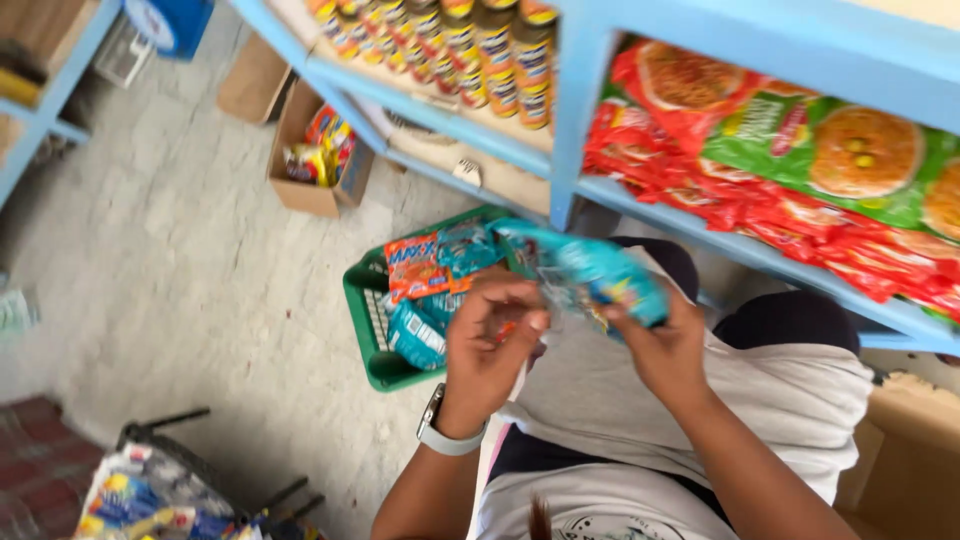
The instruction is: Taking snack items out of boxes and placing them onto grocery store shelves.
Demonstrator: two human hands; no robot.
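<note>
Blue snack packets (pixel 600 275) sit pinched between left hand (pixel 490 345) and right hand (pixel 665 350), both closed on them, above the green basket (pixel 365 300).

Blue shelf (pixel 640 195): bottles (pixel 500 50), red packets (pixel 800 215); cardboard box (pixel 310 160) on floor.

Both hands are raised together, left hand (pixel 490 345) and right hand (pixel 665 350), fingers (pixel 520 318) curled closed.

The floor (pixel 180 250) is gray and rough. Blue shelves (pixel 700 30) hold bottles (pixel 500 50) and red and green food packs (pixel 800 180). A brown cardboard box (pixel 315 150) sits on the floor. Daylight fills the room.
</note>
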